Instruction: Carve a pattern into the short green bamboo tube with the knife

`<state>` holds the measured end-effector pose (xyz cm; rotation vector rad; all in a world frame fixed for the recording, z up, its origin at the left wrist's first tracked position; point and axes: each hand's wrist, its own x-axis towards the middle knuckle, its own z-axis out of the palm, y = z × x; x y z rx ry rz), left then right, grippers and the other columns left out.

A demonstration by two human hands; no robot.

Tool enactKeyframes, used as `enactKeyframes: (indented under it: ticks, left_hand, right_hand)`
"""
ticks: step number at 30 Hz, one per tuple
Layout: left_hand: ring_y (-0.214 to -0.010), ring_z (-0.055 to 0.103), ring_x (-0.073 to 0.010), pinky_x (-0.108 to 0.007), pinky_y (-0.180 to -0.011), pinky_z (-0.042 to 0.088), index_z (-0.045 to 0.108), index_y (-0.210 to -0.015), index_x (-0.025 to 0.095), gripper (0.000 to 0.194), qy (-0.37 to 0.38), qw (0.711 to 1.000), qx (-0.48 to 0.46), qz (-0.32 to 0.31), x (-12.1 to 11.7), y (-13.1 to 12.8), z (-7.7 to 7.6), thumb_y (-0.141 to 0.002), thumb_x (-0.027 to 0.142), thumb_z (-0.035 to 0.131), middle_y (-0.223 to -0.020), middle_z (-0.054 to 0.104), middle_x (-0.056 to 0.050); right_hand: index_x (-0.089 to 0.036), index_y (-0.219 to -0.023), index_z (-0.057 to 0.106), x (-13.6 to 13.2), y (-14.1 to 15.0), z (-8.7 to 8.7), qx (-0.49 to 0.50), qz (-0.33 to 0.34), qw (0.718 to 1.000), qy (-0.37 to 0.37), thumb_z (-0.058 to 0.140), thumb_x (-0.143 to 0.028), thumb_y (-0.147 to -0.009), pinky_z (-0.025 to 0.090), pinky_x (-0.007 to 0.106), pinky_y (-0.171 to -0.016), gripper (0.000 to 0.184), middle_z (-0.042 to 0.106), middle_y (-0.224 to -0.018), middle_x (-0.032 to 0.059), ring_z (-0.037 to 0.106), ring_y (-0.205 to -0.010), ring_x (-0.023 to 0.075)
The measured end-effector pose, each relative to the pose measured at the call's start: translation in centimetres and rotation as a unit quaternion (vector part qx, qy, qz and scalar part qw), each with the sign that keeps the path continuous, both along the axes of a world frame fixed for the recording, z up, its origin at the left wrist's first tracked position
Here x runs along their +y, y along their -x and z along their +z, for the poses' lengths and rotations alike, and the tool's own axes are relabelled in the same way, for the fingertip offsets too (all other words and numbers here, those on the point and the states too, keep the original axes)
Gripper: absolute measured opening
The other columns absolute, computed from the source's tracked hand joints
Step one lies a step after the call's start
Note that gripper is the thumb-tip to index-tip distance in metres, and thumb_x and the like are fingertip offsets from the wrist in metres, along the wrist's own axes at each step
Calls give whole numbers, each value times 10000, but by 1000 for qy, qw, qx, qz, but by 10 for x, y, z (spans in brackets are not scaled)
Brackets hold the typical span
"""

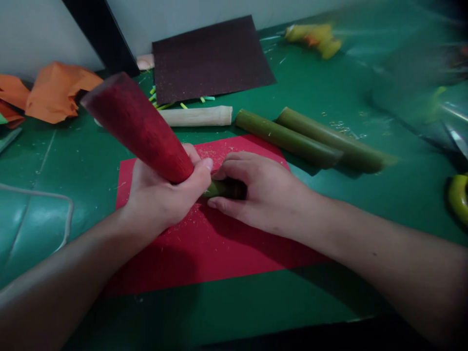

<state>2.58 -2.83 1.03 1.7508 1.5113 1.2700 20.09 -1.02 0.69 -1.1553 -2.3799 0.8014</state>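
My left hand (166, 192) is closed around a thick red cylinder (146, 131) with a dark, flat upper end. It tilts up and to the left; its lower end is hidden in my fist. My right hand (263, 195) curls around a short green bamboo piece (221, 188), mostly covered by my fingers. The bamboo lies low, with its left end close to my left thumb; whether the red cylinder touches it I cannot tell. Beneath both hands is a red sheet (226, 253) sprinkled with fine pale shavings.
Two green bamboo tubes (288, 139) lie behind my right hand, beside a pale bamboo tube (197, 117). A dark sheet (212, 61) is at the back. Crumpled orange paper (54, 92) sits left, a yellow bottle (314, 39) back right, and a yellow ring-shaped object (458, 197) far right.
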Motion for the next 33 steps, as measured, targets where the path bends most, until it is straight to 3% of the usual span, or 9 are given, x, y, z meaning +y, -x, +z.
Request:
enactKeyframes:
  ticks: [3, 8, 13, 18, 20, 28, 33]
  left_hand:
    - [-484, 482, -96, -261, -464, 398, 566, -583, 213, 258, -35, 998, -6, 46, 3, 9, -4, -795, 214, 712, -539, 531, 43]
    - [-484, 508, -107, -259, -469, 424, 571, -572, 209, 275, -37, 998, 2, 58, 7, 19, -8, -800, 212, 724, -523, 542, 37]
    - [-473, 488, -91, -246, -458, 409, 585, -593, 202, 266, -24, 999, -27, 40, 6, 15, -7, -821, 230, 719, -540, 565, 39]
    - [-487, 505, -71, -213, -495, 458, 582, -581, 201, 271, -14, 999, -21, -38, 2, 5, 1, -822, 188, 704, -546, 574, 50]
    - [-467, 487, -69, -218, -488, 460, 577, -574, 208, 273, -3, 999, -16, -41, 1, 2, 3, -817, 171, 696, -538, 566, 53]
    - [-496, 529, -91, -237, -503, 480, 585, -588, 214, 252, -13, 1000, -11, -6, 2, 3, 2, -796, 203, 726, -561, 597, 45]
    - [-506, 500, -109, -258, -488, 439, 564, -559, 216, 282, 0, 998, 42, 54, 4, 12, 4, -798, 219, 714, -531, 542, 31]
  right_hand:
    - [-130, -936, 750, 1, 0, 1, -6, -13, 1000, 13, 760, -292, -815, 443, 318, -720, 203, 695, -880, 62, 610, -815, 193]
    - [-145, -912, 762, 3, 1, 3, -12, -31, 999, 28, 763, -300, -799, 444, 317, -713, 192, 700, -863, 52, 611, -801, 193]
    - [-144, -909, 756, 3, 1, 0, -3, -30, 999, 17, 755, -315, -797, 435, 312, -696, 204, 691, -846, 48, 605, -773, 185]
    - [-135, -926, 738, 2, 0, 0, 9, -11, 1000, 20, 736, -300, -817, 433, 314, -711, 198, 696, -886, 62, 612, -812, 192]
    - [-138, -926, 730, 2, 0, 1, 14, -8, 1000, 25, 730, -291, -824, 438, 318, -732, 185, 699, -907, 67, 616, -832, 195]
    - [-137, -908, 726, 2, 0, 4, -11, -13, 999, 28, 733, -297, -822, 432, 317, -713, 182, 696, -888, 70, 610, -816, 197]
    - [-141, -907, 747, 2, 0, 4, -18, -17, 999, 20, 742, -304, -812, 448, 322, -751, 189, 707, -880, 69, 625, -843, 211]
